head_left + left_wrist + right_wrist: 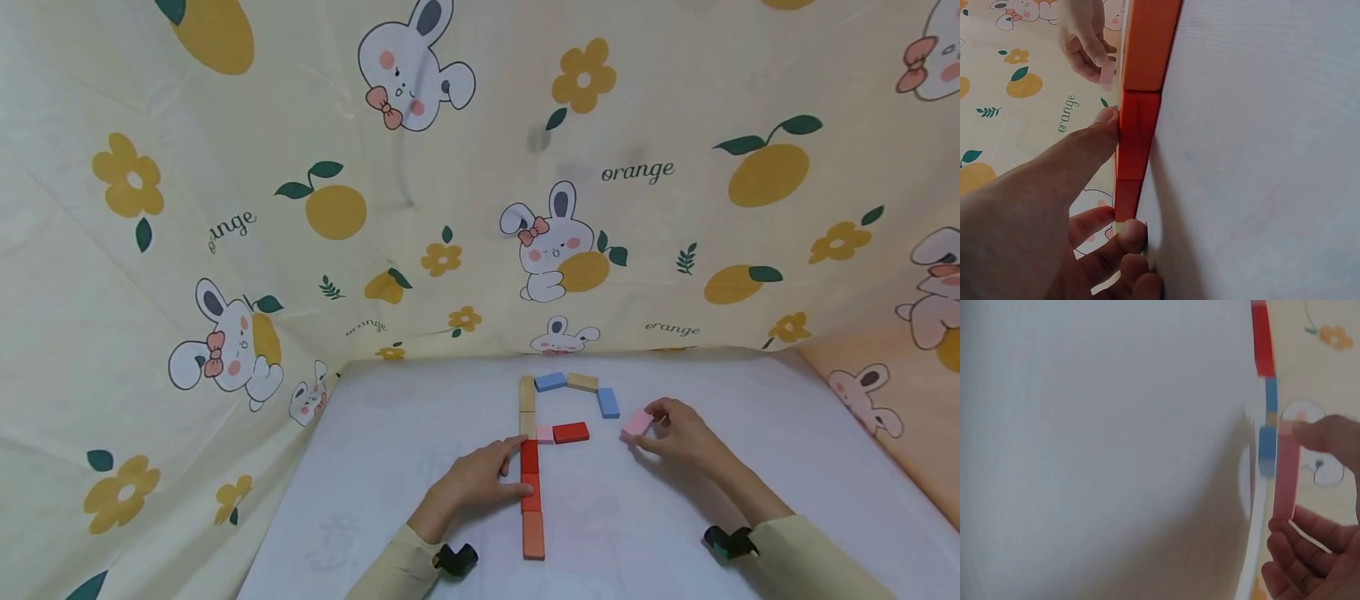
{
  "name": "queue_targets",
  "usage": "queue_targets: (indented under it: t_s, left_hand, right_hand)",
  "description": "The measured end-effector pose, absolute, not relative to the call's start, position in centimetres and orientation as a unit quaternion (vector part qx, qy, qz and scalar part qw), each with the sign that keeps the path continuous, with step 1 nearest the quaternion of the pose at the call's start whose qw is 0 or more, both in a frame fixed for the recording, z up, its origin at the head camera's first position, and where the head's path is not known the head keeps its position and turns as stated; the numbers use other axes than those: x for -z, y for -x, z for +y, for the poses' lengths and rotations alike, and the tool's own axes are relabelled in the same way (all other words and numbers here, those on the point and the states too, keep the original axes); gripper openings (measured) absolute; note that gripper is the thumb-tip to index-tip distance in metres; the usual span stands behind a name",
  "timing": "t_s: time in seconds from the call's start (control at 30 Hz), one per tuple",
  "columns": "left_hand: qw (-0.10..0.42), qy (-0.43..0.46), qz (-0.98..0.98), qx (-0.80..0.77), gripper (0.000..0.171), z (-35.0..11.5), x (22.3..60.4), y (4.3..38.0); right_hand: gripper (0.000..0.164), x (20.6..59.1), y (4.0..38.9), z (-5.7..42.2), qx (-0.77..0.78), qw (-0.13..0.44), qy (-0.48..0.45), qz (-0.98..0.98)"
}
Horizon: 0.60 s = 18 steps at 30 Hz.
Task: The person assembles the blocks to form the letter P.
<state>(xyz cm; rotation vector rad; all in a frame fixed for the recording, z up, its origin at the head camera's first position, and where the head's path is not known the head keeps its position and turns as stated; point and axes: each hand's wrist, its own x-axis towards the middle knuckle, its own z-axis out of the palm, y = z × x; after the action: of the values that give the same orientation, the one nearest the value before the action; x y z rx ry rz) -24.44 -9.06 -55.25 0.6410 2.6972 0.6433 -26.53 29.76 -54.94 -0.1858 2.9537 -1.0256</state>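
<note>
In the head view, flat wooden blocks lie on the white table in a P-like outline with a gap on its right side. My right hand point(686, 433) pinches a pink block point(638, 422) by its ends, right of that gap, between thumb and fingers; the right wrist view shows the same pink block point(1287, 472). My left hand point(480, 479) rests beside the upright row, its thumb touching the lower red block point(531, 493) and its index finger reaching the top of the upper red block point(529, 457). An orange block point(533, 536) ends the row.
Tan blocks point(528, 394) top the upright row. A blue block point(551, 382), a tan block point(582, 382) and a tilted blue block point(608, 403) form the curve. A small pink block point(545, 435) and a red block point(572, 432) branch rightward. Printed cloth point(480, 250) hangs behind.
</note>
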Motion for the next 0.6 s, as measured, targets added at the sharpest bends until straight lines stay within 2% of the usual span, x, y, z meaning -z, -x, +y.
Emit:
queue_targets:
  t_s: [0.6]
  left_hand:
    - [0.149,-0.215,0.939,-0.221,0.09,-9.0,55.5,24.7]
  right_hand:
    - [0.065,55.2,26.2,24.4,0.351,0.017,0.004,0.936]
